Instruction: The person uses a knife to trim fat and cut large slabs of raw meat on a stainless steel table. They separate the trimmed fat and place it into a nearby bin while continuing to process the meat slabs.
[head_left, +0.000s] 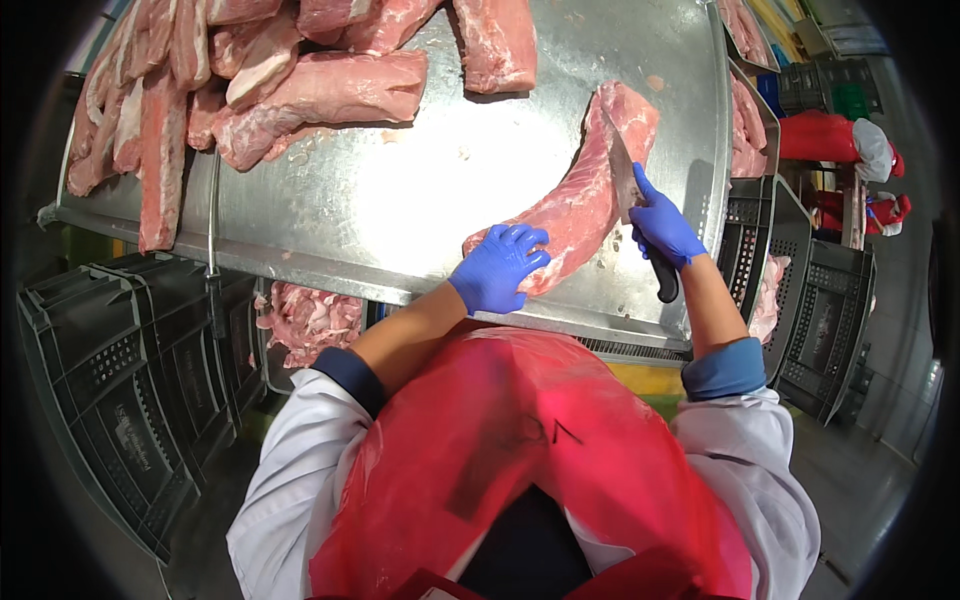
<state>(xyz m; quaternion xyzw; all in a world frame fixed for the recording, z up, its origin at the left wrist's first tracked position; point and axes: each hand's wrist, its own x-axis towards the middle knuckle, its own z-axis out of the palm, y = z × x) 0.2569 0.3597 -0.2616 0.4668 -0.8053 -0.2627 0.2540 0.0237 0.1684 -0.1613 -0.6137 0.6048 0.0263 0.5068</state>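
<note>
A long pork loin [568, 215] lies diagonally on the metal table [420, 170], its far end upward. My left hand [500, 266], in a blue glove, grips its near end with curved fingers. My right hand [655, 220], also blue-gloved, is closed on a black-handled knife [662, 270], index finger stretched along it. The blade [621, 172] lies against the right part of the loin, pointing away from me.
Piles of meat [320, 105] fill the back left. Dark crates [140, 380] stand at left, a crate of trimmings [310, 320] below the edge, more crates [820, 330] at right. Two co-workers [825, 140] [890, 210] in red aprons are at far right.
</note>
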